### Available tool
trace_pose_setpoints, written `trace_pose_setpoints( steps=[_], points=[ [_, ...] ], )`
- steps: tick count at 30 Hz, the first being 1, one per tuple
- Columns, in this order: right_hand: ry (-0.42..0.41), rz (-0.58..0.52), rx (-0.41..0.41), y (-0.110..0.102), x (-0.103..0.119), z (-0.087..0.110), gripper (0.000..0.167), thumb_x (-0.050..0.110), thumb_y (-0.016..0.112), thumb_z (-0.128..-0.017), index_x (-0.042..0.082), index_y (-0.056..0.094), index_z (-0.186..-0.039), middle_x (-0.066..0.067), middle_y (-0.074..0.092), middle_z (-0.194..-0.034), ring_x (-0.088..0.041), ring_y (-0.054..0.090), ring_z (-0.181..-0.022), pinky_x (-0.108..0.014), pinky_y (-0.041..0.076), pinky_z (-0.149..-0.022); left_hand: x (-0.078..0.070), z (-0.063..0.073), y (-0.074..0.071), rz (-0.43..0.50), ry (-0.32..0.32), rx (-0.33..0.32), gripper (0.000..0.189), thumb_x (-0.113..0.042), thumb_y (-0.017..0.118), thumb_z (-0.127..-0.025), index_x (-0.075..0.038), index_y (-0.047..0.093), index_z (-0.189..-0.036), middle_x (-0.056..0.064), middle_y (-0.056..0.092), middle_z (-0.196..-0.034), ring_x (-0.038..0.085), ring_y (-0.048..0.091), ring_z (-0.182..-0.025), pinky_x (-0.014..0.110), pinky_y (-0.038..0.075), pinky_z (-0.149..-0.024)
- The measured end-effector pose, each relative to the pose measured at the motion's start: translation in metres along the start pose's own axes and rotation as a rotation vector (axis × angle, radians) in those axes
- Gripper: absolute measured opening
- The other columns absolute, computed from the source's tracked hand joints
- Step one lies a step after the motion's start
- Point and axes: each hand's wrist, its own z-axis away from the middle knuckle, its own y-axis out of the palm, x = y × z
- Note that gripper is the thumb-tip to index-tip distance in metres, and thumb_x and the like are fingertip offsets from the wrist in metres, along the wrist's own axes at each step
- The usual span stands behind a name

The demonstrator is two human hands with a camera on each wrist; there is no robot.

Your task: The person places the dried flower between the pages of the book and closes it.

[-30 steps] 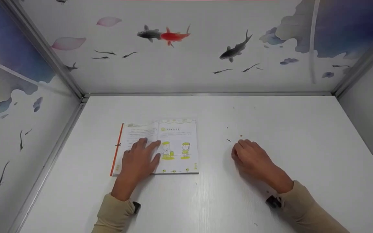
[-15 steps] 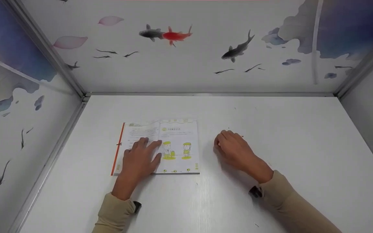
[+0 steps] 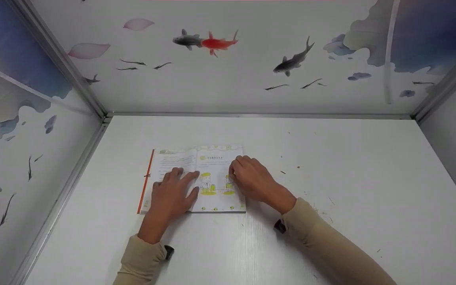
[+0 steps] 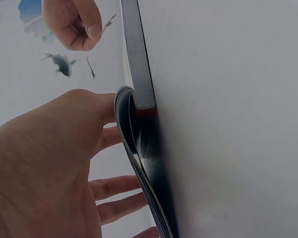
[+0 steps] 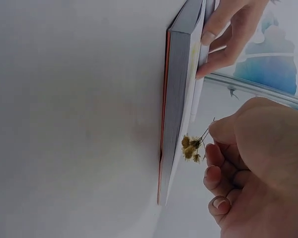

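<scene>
An open book (image 3: 222, 202) with cartoon drawings on its right page lies on the white table. My left hand (image 3: 170, 194) rests on the left page with its fingers spread; in the left wrist view its fingers lie over the curved page edges. Over the right page, near its right edge, is my right hand (image 3: 253, 180). Thumb and forefinger pinch the thin stems of a small dried yellow flower sprig (image 5: 189, 148), as the right wrist view shows. The blossoms hang beside the page there; from the head view the hand hides the sprig.
Small dry plant bits (image 3: 283, 172) and fine crumbs (image 3: 321, 209) are scattered on the table (image 3: 350, 158) right of the book. A back wall (image 3: 228, 87) and side walls, printed with fish and leaves, enclose the table.
My right hand has moved left from the table's right part to over the book's right page. The left hand has stayed on the left page.
</scene>
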Motion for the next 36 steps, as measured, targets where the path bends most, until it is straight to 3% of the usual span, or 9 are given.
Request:
trace_pose_setpoints(
  steps=[8,14,22,31,36],
  points=[
    [-0.010,-0.003,0.048,0.014,0.004,-0.021,0.013,0.019,0.060,-0.113,0.008,0.066,-0.113,-0.004,0.065,-0.104,-0.021,0.058,-0.093,-0.038,0.053,-0.087,-0.001,0.000,0.001,0.000,0.006,0.005,0.050,-0.048,0.063,-0.106,-0.038,0.059,-0.154,0.014,0.054,-0.158,0.038,0.054,-0.145,0.071,0.050,-0.104],
    [-0.057,-0.004,0.031,0.018,0.006,-0.027,0.014,0.018,0.058,-0.113,0.008,0.067,-0.113,-0.005,0.067,-0.106,-0.022,0.060,-0.095,-0.040,0.054,-0.088,0.000,-0.001,0.002,-0.007,0.007,0.006,0.050,-0.049,0.061,-0.107,-0.038,0.058,-0.155,0.013,0.053,-0.159,0.038,0.053,-0.145,0.070,0.050,-0.103],
    [-0.114,-0.040,-0.013,0.021,0.005,-0.030,0.008,0.016,0.065,-0.109,0.011,0.071,-0.107,-0.004,0.070,-0.104,-0.024,0.065,-0.097,-0.041,0.054,-0.089,0.001,-0.002,0.004,0.017,0.009,0.004,0.048,-0.047,0.062,-0.106,-0.038,0.059,-0.154,0.015,0.053,-0.158,0.038,0.053,-0.143,0.069,0.050,-0.100],
    [-0.050,-0.166,-0.033,0.016,-0.010,-0.031,0.014,0.016,0.067,-0.108,0.010,0.076,-0.117,-0.005,0.072,-0.110,-0.022,0.067,-0.099,-0.042,0.055,-0.091,0.002,-0.001,0.004,0.013,-0.001,0.013,0.049,-0.050,0.061,-0.107,-0.038,0.058,-0.155,0.014,0.052,-0.159,0.037,0.052,-0.146,0.070,0.049,-0.102],
    [-0.023,-0.131,-0.041,0.012,-0.028,-0.028,0.020,0.014,0.064,-0.109,0.009,0.074,-0.126,-0.006,0.072,-0.121,-0.025,0.069,-0.110,-0.045,0.056,-0.094,0.003,0.000,0.003,0.015,-0.007,0.013,0.050,-0.049,0.061,-0.107,-0.038,0.058,-0.155,0.014,0.051,-0.160,0.037,0.052,-0.146,0.070,0.048,-0.102]
  ],
)
